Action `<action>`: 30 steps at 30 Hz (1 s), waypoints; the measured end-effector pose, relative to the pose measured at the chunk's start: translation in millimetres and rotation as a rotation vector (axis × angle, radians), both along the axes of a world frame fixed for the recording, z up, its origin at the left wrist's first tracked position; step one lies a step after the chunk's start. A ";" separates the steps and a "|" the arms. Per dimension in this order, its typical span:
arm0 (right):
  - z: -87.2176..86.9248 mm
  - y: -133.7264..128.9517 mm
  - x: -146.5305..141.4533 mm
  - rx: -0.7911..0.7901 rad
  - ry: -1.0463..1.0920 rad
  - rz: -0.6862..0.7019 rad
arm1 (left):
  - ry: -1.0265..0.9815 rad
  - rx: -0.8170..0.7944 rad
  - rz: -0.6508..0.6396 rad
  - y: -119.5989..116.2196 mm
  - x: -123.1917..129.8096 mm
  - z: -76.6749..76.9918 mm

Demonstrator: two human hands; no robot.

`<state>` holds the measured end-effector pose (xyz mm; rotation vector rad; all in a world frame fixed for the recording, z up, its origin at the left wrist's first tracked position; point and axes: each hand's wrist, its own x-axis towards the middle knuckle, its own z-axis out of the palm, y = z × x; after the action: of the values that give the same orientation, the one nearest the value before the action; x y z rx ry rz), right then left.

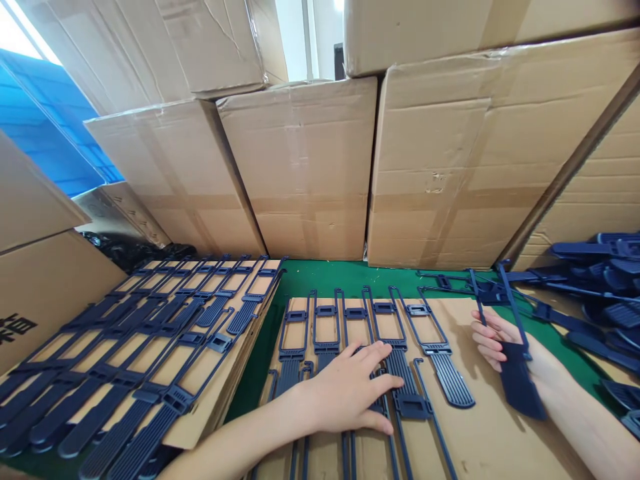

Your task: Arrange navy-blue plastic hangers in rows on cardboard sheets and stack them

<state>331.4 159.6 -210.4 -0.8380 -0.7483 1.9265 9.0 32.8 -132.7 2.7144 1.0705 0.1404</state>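
Observation:
Dark blue plastic parts, each a long frame with a ribbed paddle, lie in a row on a cardboard sheet (487,427). My left hand (350,390) rests over the middle of this row, palm down with fingers spread, touching the parts beneath it. One ribbed part (453,380) lies at the row's right end. Right of it, my right hand (500,340) holds another dark blue part (520,380) raised, its frame legs pointing up and its paddle hanging down. The fingers are wrapped round the frame.
On the left, a stack of cardboard sheets (200,417) bears rows of similar parts. A loose pile of parts (615,287) lies at the right. Large cardboard boxes (300,173) stand along the back of the green table surface (325,272).

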 end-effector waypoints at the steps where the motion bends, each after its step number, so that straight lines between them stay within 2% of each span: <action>1: 3.1 -1.7 -1.9 -0.023 0.007 -0.014 | 0.000 0.002 0.000 0.0 0.1 0.0; 4: 10.8 -4.5 -5.7 -0.103 0.032 -0.038 | 0.002 0.013 0.004 0.3 0.0 -0.6; 7: 13.0 -4.0 -7.2 -0.130 -0.030 -0.047 | 0.011 0.021 0.000 1.0 -0.4 -0.4; 9: 12.9 -3.8 -9.0 -0.102 -0.114 -0.108 | 0.017 0.018 -0.006 1.6 -0.7 0.8; 14: 18.0 -9.0 -19.4 0.080 -0.308 -0.218 | 0.031 -0.006 0.004 4.3 0.2 5.9; 19: 24.6 -12.5 -26.0 0.131 -0.459 -0.275 | 0.072 -0.047 0.022 5.3 3.3 12.9; 25: 32.4 -15.5 -29.6 0.121 -0.470 -0.305 | 0.109 -0.042 0.025 6.8 4.6 16.9; 30: 34.4 -17.2 -30.6 0.110 -0.361 -0.354 | 0.058 -0.027 0.014 7.2 3.9 13.3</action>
<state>300.9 142.4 -176.0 -1.1801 -0.8439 1.4254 12.8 40.0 -119.4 2.7030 1.0987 0.0498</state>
